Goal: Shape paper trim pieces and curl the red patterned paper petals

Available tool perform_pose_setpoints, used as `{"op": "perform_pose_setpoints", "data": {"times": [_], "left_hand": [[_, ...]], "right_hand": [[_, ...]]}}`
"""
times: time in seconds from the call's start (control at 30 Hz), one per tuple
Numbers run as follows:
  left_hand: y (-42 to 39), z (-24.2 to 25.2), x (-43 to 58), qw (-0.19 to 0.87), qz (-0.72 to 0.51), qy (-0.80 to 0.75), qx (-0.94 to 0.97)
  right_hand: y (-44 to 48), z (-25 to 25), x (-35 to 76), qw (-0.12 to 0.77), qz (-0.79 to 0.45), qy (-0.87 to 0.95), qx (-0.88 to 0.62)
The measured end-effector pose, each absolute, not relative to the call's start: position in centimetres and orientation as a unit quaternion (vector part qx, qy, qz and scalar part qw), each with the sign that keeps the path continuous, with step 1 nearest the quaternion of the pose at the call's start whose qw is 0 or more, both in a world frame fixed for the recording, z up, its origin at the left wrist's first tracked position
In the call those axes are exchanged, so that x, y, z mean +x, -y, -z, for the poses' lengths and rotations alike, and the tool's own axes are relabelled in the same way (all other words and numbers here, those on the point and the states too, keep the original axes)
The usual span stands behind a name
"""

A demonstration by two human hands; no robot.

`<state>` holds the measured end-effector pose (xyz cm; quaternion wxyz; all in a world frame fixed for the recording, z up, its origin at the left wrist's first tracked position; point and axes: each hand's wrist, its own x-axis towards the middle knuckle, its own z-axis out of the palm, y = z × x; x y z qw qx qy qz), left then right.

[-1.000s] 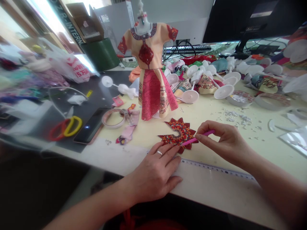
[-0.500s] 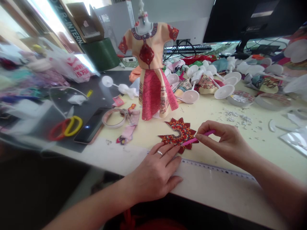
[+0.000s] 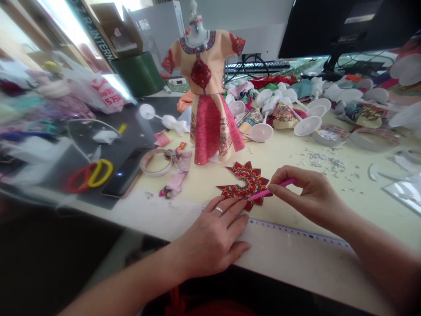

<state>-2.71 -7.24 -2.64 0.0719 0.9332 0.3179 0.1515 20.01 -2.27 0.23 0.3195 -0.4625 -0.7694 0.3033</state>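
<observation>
Head view: your right hand [image 3: 309, 197] pinches a pink stick [image 3: 259, 194], its end lying across a red floral cut-out [image 3: 253, 180] on the surface [image 3: 286, 153]. Your left hand [image 3: 210, 241] lies open and flat, holding nothing, fingertips at the cut-out's lower edge. The cut-out remains loose, apart from the dress [image 3: 213, 131], which stands assembled behind.

Red patterned petal-edged cutout [image 3: 252, 179], lying flat, pink plastic stick [image 3: 261, 193] touching its edge

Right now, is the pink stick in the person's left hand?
No, the right hand pinches the pink stick in its fingertips, while the left hand rests empty at the edge of the red floral cutout.
</observation>
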Motion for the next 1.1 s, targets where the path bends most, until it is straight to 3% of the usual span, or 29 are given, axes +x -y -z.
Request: {"op": "perform_pose_setpoints", "data": {"times": [1.1], "left_hand": [[7.21, 2.49, -2.73, 0.08, -0.146, -0.317, 0.934]], "right_hand": [[2.49, -0.59, 19.8, 0.324, -0.326, 0.765, -0.451]]}}
